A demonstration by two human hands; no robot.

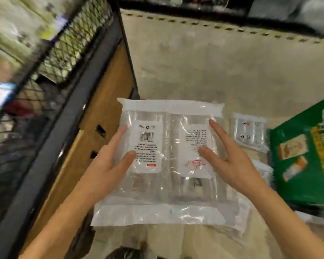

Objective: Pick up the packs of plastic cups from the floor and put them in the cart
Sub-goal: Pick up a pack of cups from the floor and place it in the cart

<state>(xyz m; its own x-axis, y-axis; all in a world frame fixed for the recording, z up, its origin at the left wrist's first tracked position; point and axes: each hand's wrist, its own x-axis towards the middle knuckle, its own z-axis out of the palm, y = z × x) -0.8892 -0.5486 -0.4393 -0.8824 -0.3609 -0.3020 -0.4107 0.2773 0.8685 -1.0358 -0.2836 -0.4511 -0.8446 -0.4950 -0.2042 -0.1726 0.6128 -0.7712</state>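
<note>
While the left hand (107,163) and right hand (232,163) are pinching the pack of plastic cups (168,193) by its sides, thumbs and forefingers on top | it is hovering flat above the floor (204,68), long axis pointing away | cart (51,101) is standing left, nearer the left hand | second pack (249,131) is lying on the floor, right.

Shop aisle, wire cart (45,58), perforated shelving (223,27)

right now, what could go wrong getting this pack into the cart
The pack is slick film; the left hand and right hand hold it with straight fingers, so it could slip. The cart wall rises at the left; the wide pack may snag it. A second pack lies on the floor, easy to tread on.
</note>
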